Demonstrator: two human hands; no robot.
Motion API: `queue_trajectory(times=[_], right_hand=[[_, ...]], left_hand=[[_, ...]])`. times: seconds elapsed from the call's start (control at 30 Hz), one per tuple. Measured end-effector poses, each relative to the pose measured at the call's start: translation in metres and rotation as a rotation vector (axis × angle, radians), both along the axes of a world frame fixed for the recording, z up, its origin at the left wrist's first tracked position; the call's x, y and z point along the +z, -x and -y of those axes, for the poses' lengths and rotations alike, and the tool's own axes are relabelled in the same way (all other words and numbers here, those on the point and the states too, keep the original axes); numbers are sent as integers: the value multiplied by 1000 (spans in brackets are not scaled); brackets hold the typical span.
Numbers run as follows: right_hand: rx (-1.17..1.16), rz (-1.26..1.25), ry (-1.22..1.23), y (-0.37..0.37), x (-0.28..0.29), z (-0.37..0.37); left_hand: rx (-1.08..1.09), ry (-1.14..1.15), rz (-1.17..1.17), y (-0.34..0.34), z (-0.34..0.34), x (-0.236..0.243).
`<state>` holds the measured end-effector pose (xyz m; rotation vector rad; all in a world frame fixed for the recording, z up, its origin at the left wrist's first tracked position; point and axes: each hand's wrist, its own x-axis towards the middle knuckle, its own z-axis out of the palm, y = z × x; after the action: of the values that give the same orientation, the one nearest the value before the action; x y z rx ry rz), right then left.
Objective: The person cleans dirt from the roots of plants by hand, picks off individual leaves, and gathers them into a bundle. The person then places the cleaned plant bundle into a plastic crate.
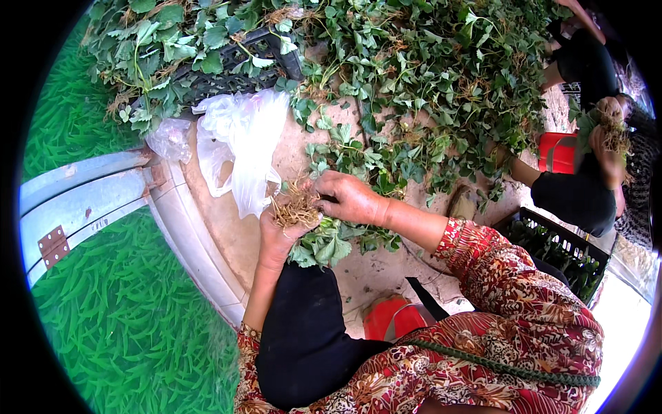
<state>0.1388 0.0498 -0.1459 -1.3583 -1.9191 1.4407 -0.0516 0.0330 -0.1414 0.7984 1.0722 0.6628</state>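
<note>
surface: bare dirt ground | on it: heap of leafy green plants, crumpled clear plastic bag, black plastic crate, red stool

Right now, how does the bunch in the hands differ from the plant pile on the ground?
The bunch is small and gathered, its tan roots turned up and leaves hanging below; the pile is large, loose and spread out, showing mostly leaves. The bunch is gripped by the left hand, with the right hand at its roots; the pile lies untouched on bare ground. Both have the same green lobed leaves.
</note>
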Motion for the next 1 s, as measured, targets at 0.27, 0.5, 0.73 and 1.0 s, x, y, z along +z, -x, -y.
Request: queue_trajectory(times=[0.27,0.5,0.73,1.0], right_hand=[[266,714,106,-54,-63,-65],[343,1043,-356,-60,-103,-185],[-36,842,-405,-81,-75,-157],[-714,-437,452,-96,-12,-66]], left_hand=[[420,61,378,34,4,-25],[48,33,258,10,-8,1],[4,226,377,25,10,-15],[-68,237,322,1,-7,15]])
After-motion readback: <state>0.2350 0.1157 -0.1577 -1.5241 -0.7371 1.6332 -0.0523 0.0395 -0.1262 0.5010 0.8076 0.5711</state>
